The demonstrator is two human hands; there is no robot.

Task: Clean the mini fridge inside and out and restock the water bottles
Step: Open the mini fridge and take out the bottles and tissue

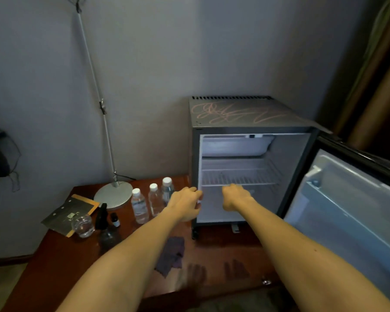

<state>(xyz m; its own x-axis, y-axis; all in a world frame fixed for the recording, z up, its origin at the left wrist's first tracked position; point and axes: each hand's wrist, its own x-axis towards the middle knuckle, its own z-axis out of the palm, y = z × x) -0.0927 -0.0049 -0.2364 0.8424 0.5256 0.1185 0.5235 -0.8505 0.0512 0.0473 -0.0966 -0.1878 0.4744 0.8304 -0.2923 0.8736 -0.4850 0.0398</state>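
Our hands: left hand (186, 204) curled at grey metal mini fridge (245, 118) frame; right hand (235, 197) fisted on white wire shelf (239, 176).
Bench: glossy red-brown wood bench (223, 248), crumpled purple cloth (170, 255), three clear plastic water bottles (140, 208).

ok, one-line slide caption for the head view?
Both hands reach into the open, empty fridge; three bottles wait on the table.

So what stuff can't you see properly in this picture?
Head view, the only one:
- Left hand fingers: curled away at the fridge frame, so any grip is hidden.
- Right hand fingers: turned away inside; holding anything is unclear.
- Fridge floor: blocked by both hands.
- Water bottles labels: too small, blurred.
- Door: cut off by the right edge.
- Cloth: partly hidden by the left forearm.
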